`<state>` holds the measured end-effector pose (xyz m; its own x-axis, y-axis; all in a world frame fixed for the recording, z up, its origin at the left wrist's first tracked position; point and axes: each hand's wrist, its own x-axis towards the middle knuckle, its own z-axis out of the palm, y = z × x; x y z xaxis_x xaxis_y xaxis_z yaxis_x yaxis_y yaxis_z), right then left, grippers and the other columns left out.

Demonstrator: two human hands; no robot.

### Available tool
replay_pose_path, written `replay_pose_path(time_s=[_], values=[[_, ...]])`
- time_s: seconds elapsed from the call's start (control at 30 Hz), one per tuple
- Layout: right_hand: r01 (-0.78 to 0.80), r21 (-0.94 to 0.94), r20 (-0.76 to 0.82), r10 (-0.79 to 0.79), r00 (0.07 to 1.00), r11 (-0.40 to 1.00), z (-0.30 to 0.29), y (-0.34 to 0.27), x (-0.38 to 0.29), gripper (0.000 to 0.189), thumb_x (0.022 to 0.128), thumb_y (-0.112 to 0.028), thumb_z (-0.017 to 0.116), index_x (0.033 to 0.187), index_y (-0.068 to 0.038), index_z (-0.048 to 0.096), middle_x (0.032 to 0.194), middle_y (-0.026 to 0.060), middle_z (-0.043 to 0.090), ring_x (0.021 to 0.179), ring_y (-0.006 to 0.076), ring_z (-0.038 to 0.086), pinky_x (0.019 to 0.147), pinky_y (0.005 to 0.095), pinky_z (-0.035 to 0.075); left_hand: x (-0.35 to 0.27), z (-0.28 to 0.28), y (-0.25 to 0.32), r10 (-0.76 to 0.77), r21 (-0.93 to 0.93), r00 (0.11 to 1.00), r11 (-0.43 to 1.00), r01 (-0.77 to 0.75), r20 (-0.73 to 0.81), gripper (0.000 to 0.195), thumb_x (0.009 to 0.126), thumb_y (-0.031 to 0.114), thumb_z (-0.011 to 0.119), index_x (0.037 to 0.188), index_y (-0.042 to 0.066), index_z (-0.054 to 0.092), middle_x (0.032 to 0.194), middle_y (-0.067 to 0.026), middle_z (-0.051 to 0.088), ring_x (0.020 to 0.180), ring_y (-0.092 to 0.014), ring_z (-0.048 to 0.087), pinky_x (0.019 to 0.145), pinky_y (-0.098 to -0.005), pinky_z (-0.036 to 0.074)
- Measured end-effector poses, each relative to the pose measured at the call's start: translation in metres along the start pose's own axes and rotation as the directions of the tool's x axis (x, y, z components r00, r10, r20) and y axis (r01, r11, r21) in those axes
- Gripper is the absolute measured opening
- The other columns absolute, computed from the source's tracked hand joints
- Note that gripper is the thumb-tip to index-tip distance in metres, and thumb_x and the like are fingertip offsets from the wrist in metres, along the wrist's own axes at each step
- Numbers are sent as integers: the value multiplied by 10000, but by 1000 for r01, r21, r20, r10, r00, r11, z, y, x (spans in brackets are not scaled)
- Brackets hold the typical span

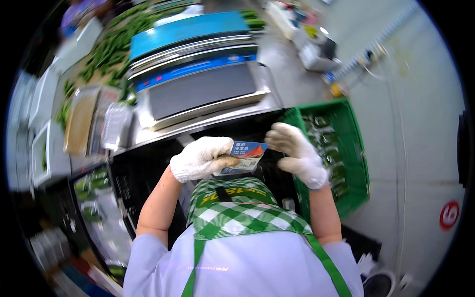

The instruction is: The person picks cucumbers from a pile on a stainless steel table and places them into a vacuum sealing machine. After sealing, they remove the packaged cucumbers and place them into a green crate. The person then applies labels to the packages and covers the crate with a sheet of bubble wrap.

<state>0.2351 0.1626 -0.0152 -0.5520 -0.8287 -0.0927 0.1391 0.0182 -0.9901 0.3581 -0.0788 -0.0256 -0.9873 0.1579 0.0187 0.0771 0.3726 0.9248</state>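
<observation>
My left hand (204, 157), in a white knitted glove, grips a blue printed label card (248, 153) between thumb and fingers, in front of my apron. The card bears writing, a red mountain picture and a printed code. Whether it is one card or several I cannot tell. My right hand (297, 156), gloved the same way, is raised just right of the card. Its fingers are apart and it holds nothing. Beside that hand stands a green plastic crate (355, 148) with several film-wrapped packs of green vegetables (336, 163).
A film-wrapping machine (202, 91) with a dark plate stands on the steel table ahead. Green peppers (115, 46) are heaped behind it. Clear plastic trays (117, 124) are stacked at left, near a white foam box (46, 156). A person (79, 15) is at the far left.
</observation>
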Motion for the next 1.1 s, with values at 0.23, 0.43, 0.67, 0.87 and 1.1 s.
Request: replay_pose_path(time_s=[0.23,0.43,0.67,0.87,1.1], values=[[245,-684,-143,-456,879,687,-54,-21,-36,130,720,-10,739,824,-10,660,812,55,636,731,171,620,642,289,480,94,53,19,-170,-244,962,944,221,215,378,704,210,787,1007,50,628,803,-70,633,739,-132,605,709,-286,506],[503,-24,-849,-282,446,864,-248,33,-66,84,877,-67,606,956,-44,591,887,48,646,738,129,618,663,292,536,176,80,31,-171,25,819,982,189,548,360,788,189,718,1117,65,642,872,-90,680,794,-185,661,726,-288,511],[-44,420,-749,373,547,907,-440,217,-29,172,856,-183,670,970,-71,608,874,49,675,720,146,663,655,301,557,258,114,33,228,328,875,863,-385,428,192,726,96,722,879,110,608,1002,-68,618,827,-269,623,655,-354,510],[-251,401,-790,471,392,881,-482,296,11,228,853,-210,665,990,-34,622,842,73,674,683,149,641,624,300,549,298,121,52,118,498,913,807,-317,390,250,704,26,702,856,95,516,1045,-83,638,780,-280,640,599,-346,509],[-843,-152,-942,183,282,516,-474,289,16,602,720,-487,732,1058,-50,495,979,244,634,902,417,627,787,489,493,322,118,77,168,474,908,808,-350,384,347,622,-10,742,867,105,525,1003,-96,654,731,-292,641,583,-361,506]])
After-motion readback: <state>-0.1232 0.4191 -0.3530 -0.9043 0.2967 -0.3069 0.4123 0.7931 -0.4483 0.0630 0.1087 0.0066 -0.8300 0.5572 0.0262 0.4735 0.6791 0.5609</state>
